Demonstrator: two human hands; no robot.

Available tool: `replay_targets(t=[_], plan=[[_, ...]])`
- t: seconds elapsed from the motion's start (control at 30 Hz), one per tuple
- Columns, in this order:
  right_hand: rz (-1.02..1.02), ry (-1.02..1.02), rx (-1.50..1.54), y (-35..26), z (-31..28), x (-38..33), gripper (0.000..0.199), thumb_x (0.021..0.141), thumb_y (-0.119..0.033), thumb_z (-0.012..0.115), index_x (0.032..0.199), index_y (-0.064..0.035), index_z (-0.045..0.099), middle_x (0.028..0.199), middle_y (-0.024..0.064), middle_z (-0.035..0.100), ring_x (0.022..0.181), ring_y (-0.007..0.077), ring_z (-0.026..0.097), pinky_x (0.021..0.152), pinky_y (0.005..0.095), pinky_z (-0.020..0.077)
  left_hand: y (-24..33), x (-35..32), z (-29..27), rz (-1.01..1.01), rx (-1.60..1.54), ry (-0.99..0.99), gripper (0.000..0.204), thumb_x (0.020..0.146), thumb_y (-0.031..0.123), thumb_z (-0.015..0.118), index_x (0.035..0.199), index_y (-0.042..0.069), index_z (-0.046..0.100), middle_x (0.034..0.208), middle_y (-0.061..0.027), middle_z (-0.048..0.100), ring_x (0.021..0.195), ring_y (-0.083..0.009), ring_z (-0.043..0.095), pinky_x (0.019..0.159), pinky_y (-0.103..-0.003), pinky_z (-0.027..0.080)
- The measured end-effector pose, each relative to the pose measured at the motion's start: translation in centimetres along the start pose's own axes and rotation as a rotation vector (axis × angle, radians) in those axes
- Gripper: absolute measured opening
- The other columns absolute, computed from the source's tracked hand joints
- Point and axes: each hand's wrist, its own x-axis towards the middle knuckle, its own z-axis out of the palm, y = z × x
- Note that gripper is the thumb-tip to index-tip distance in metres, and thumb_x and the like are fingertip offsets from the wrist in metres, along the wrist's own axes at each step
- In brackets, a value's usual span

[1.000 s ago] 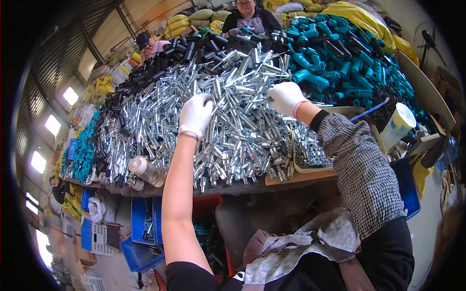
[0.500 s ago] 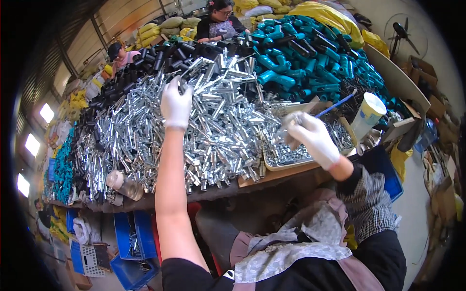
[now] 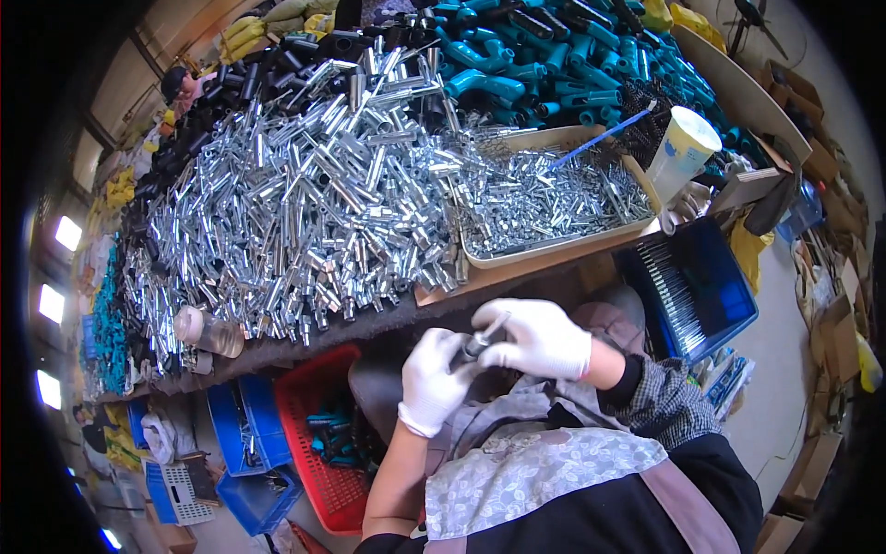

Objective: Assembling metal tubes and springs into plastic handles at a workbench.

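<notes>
In front of my lap, away from the table edge, my two white-gloved hands meet. My left hand (image 3: 436, 380) is closed round a small metal fitting (image 3: 476, 345) that looks partly dark. My right hand (image 3: 540, 343) comes up to it from the other side, pinching a slim silvery pin (image 3: 496, 325) at the fitting's end. Fingers hide most of both parts. Beyond my hands lies a large heap of shiny metal tube fittings (image 3: 314, 203). A cream tray (image 3: 544, 244) of small metal pins stands at the heap's right.
Teal plastic handles (image 3: 563, 65) and black ones (image 3: 249, 83) are piled behind. A blue stick (image 3: 604, 137) leans in the tray beside a white cup (image 3: 683, 148). A clear jar (image 3: 210, 334) lies near the edge. Below stand a red crate (image 3: 318, 462) and a blue bin (image 3: 729, 305).
My left hand has come back from the metal heap and my right hand from over the tray. Both now meet before my lap. The view has tilted downward.
</notes>
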Motion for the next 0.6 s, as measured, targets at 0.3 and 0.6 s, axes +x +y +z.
replay_targets(t=[0.3, 0.6], plan=[[-0.030, 0.424, -0.422, 4.4, -7.5, 9.2, 0.018, 0.085, -0.024, 0.071, 0.094, -0.0091, 0.072, 0.089, 0.0150, 0.065, 0.086, 0.0353, 0.065, 0.076, 0.0445, 0.0517, -1.6, -1.8, -2.5, -0.242, -0.189, 0.117, 0.031, 0.068, 0.004, 0.080, 0.097, -0.001, 0.070, 0.095, -0.0133, 0.064, 0.088, -0.0266, 0.065, 0.080, -0.034, 0.052], [-0.068, -0.058, -0.428, 6.2, -10.8, 16.1, 0.019, 0.081, -0.024, 0.071, 0.088, -0.0079, 0.077, 0.089, 0.0130, 0.074, 0.085, 0.0304, 0.070, 0.078, 0.0388, 0.0546, -1.2, -2.7, -2.5, -0.246, -0.203, 0.109, 0.030, 0.069, 0.004, 0.078, 0.098, 0.000, 0.071, 0.097, -0.0118, 0.062, 0.088, -0.0242, 0.064, 0.080, -0.033, 0.051]])
